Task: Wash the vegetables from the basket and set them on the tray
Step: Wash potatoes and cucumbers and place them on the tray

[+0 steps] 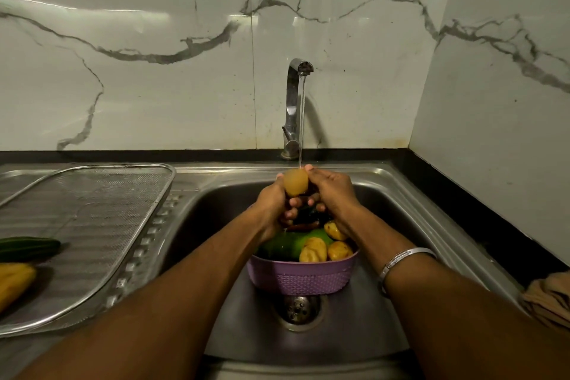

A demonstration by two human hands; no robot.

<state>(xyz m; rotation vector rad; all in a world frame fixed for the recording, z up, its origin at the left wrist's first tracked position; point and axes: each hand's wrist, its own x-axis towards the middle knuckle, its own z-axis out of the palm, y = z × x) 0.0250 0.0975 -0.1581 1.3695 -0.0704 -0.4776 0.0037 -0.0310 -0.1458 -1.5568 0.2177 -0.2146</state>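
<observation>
We had a potato (296, 183) clasped between both hands, right under the stream of water (301, 120) falling from the tap (293, 102). Our left hand (273, 203) wrapped its left side with the fingers curled underneath, and our right hand (331, 194) closed on its right side, so the two hands were together around it. The potato stood with its long axis roughly upright, the rounded top end pointing up at the spout and the lower end sunk between our palms.

Just below the hands sat the purple basket (302, 276) in the sink (385, 194), and it was far from emptied: several more potatoes (313, 250), a large green vegetable (290, 244) and something dark beneath our fingers, too shaded to name. Well off to the left of our left hand lay the mesh tray (92, 210), holding a dark green vegetable (29, 248) and a yellow one (15, 282) at its near left edge. We judged the job to be early on: two pieces appeared washed and set down, one was being rinsed, and most of the basket was left to do.
</observation>
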